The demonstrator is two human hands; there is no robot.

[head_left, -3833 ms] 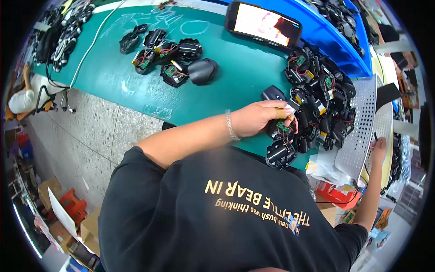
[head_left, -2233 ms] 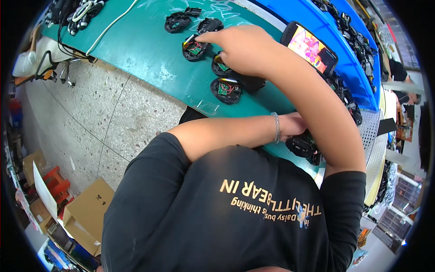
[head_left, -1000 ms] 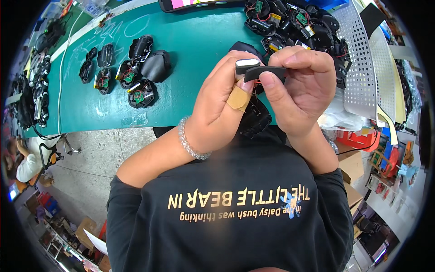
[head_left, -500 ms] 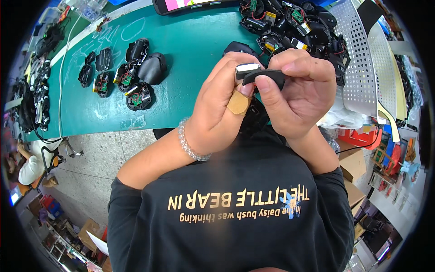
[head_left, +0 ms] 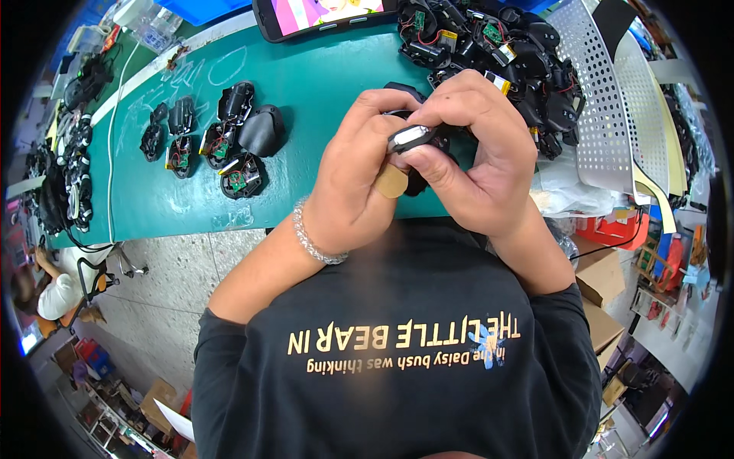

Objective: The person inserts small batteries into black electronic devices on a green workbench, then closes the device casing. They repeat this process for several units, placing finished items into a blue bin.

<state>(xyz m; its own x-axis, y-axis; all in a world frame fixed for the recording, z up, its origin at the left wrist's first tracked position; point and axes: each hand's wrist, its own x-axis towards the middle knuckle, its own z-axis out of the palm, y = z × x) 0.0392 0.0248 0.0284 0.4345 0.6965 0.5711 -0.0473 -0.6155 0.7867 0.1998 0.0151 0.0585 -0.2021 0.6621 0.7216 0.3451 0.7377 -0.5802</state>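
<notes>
Close in front of my chest, both hands meet around a black plastic piece with a silver-white flat part (head_left: 413, 137) showing on top. My left hand (head_left: 353, 172) grips it from the left, its thumb below with a tan patch (head_left: 391, 181) on it. My right hand (head_left: 489, 161) pinches the right side between thumb and fingers. More black parts show behind and below the fingers, mostly hidden. To the left on the green table lie several opened black housings (head_left: 243, 176) with green circuit boards, red wires and batteries. A smooth black cover (head_left: 262, 131) lies beside them.
A pile of similar black housings (head_left: 527, 69) fills the table's far right, next to a perforated metal basket (head_left: 600, 99). A phone with a lit screen (head_left: 329, 19) stands at the back. A white cable (head_left: 113, 161) crosses the left side. Another person (head_left: 61, 294) sits far left.
The black strip in my right hand has come down against the silver-white part, and my right fingers have moved left and closed in on it. Both hands have shifted slightly left.
</notes>
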